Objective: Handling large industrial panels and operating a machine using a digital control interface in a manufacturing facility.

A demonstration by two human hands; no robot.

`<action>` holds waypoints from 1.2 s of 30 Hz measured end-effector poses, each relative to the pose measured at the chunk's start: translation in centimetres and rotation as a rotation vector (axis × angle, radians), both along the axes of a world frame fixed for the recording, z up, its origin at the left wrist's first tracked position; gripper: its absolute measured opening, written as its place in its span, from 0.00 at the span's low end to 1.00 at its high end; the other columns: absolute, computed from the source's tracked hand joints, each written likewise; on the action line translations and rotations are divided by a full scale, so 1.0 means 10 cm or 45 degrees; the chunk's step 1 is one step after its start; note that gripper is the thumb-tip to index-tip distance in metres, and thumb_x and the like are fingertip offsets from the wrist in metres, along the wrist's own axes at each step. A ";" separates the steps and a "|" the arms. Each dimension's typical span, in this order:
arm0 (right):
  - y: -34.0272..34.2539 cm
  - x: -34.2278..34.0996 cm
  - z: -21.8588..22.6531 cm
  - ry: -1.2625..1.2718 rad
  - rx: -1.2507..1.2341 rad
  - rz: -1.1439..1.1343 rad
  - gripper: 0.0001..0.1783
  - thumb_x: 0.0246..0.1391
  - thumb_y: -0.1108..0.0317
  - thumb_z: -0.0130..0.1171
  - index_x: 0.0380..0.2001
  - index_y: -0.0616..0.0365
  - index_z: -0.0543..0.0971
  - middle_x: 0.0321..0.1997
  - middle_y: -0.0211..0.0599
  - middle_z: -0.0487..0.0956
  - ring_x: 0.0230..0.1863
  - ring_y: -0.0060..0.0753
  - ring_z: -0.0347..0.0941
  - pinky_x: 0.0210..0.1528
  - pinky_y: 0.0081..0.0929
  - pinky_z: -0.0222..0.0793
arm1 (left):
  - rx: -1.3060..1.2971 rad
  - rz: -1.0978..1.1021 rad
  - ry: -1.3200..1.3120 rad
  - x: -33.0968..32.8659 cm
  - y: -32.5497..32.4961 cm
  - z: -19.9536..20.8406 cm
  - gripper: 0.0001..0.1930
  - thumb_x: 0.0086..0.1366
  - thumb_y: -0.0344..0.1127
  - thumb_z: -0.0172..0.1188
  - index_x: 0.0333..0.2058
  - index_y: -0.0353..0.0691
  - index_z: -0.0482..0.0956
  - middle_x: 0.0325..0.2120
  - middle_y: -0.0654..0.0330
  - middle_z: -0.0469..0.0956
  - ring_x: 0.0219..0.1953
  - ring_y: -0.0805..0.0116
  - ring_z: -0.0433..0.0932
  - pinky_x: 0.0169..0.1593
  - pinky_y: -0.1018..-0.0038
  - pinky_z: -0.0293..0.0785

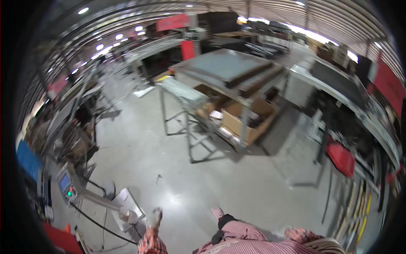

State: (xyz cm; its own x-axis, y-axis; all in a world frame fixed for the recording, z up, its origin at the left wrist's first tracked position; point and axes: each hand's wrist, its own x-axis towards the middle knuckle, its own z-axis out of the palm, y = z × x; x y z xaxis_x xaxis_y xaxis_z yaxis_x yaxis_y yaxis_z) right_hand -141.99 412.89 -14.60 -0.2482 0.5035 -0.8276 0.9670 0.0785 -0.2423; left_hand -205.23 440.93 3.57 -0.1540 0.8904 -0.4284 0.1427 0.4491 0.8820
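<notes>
My left hand (154, 217), in a greyish glove below a plaid cuff, reaches forward at the lower middle with its fingers stretched out and nothing seen in them. Just left of it is a metal stand with a pale plate (127, 205) and an arm bearing a control box (67, 186) with a small screen and a green button. My right hand (280, 231) hangs low beside my pink-clad legs, pale and smeared by motion. Its fingers cannot be made out, and no object shows in it.
A metal worktable (224, 63) with brown bars on top stands ahead, an open cardboard box (249, 120) on its lower shelf. A long bench (334, 80) runs along the right, near a red object (340, 158) and several upright strips (355, 207). A black cable (101, 224) trails at lower left.
</notes>
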 end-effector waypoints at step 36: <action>11.88 -5.80 -0.51 -0.229 -0.139 0.018 0.28 0.59 0.51 0.38 0.58 0.55 0.64 0.62 0.46 0.63 0.59 0.47 0.64 0.60 0.37 0.57 | 0.304 0.473 -0.116 -5.18 8.31 -0.48 0.21 0.62 0.49 0.44 0.36 0.39 0.79 0.27 0.54 0.79 0.30 0.68 0.75 0.36 0.68 0.70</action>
